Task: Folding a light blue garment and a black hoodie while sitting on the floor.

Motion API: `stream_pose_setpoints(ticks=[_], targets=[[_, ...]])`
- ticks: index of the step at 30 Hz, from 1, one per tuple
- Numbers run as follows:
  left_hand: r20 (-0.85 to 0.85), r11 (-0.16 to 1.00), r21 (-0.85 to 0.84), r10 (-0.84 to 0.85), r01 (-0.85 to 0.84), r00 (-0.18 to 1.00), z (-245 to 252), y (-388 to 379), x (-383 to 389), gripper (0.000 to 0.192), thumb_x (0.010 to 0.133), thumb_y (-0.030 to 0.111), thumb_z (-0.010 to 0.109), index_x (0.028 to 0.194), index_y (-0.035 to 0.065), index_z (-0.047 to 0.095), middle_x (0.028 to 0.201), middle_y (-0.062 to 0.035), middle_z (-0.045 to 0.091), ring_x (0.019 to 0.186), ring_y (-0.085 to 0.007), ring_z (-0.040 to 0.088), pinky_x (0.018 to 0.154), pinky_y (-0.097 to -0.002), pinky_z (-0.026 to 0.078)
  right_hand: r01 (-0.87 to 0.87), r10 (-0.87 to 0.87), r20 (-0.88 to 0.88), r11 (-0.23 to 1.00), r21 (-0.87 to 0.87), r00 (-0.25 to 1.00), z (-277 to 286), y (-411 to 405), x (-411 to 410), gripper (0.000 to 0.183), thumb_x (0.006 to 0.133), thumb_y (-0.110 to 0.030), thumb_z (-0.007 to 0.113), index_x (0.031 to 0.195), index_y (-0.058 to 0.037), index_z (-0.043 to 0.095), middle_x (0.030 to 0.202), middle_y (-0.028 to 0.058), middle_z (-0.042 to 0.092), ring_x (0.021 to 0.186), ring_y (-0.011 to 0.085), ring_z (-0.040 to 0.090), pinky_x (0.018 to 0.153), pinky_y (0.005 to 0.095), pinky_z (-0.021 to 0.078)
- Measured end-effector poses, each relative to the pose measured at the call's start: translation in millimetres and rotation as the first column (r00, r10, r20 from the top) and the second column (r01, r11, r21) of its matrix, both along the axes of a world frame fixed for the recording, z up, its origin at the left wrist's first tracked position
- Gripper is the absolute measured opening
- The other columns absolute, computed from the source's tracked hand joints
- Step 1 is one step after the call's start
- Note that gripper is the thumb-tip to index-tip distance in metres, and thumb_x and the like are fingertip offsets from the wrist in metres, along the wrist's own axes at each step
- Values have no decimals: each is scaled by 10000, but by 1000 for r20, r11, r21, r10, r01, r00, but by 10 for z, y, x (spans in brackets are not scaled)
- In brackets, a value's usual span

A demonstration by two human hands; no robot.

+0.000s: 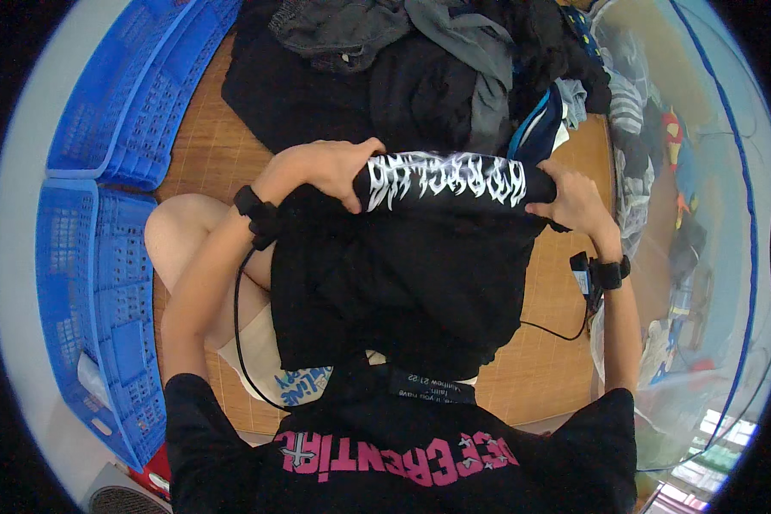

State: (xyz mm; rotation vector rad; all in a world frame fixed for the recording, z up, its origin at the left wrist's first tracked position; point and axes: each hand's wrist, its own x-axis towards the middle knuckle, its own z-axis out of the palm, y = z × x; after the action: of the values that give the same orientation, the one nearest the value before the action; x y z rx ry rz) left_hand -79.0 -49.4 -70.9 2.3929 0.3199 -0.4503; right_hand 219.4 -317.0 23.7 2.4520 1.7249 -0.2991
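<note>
A black garment with white jagged lettering (398,276) lies over my lap, its far part folded or rolled so the lettering shows along the far edge. My left hand (340,170) pinches that edge at its left end, thumb nearer me and fingers beyond. At the right end of the same edge, my right hand (562,196) grips the cloth between thumb and fingers. Both wrists wear black straps with cables. Just beyond the folded edge lies a heap of dark clothes (411,83), black and grey. A navy, white and teal cloth (538,128) lies near my right hand.
Two blue plastic crates (96,315) stand along the left, one beyond the other. Under me is a brown slatted mat (556,283). Clear plastic bags with clothes (629,128) line the right side. A black cable (236,321) hangs from the left wrist strap.
</note>
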Motion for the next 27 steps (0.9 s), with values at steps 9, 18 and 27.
stream_pose_setpoints(ticks=[9,18,27], targets=[[112,962,238,110,-134,988,78,10,-147,573,683,152,845,1214,17,676,1050,-219,731,1042,-404,695,898,-484,563,-156,88,231,942,296,969,85,-306,-357,399,713,-186,843,1054,-85,661,981,115,690,932,353,675,773,455,530],[168,881,473,-86,-4,982,380,-189,-209,193,680,74,765,872,83,772,827,-162,733,811,-359,733,699,-454,577,-289,163,333,881,374,929,16,-793,-402,438,583,-105,819,975,-111,624,941,53,578,906,290,584,749,408,477],[228,766,643,-194,3,954,176,-381,-347,100,714,52,725,807,74,696,798,-145,705,802,-365,708,686,-482,557,-128,68,140,866,483,988,-467,-951,-326,464,511,-5,800,895,-98,558,956,66,547,926,318,564,789,428,452]])
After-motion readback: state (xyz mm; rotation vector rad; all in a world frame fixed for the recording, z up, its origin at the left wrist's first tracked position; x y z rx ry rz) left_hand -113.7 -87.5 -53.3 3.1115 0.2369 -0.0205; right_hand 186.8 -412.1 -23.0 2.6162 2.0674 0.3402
